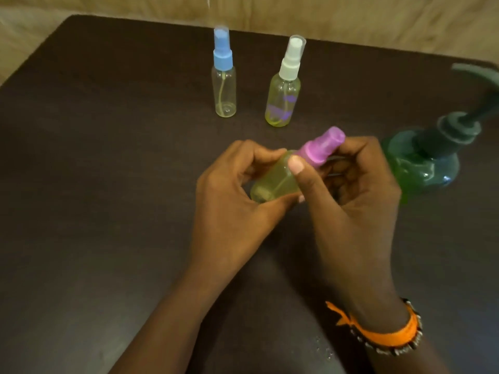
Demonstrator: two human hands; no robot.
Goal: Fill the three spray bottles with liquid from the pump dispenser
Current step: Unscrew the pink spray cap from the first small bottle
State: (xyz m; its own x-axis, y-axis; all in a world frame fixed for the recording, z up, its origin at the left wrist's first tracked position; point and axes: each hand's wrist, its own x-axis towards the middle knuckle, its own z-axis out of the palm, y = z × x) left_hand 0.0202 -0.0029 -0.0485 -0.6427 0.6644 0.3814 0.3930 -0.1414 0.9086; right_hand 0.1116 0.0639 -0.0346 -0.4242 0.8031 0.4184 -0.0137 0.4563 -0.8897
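A spray bottle with a pink cap is tilted between both hands above the dark table; its body looks full of yellowish liquid. My left hand grips the bottle's body. My right hand curls its thumb and fingers round the pink spray top. A blue-capped spray bottle stands upright at the back and looks nearly clear. To its right stands a white-capped spray bottle tinted yellow-green. The green pump dispenser stands at the right, close to my right hand.
The table's far edge runs along a beige fabric surface. An orange band and a beaded bracelet sit on my right wrist. A few small droplets lie on the table near that wrist.
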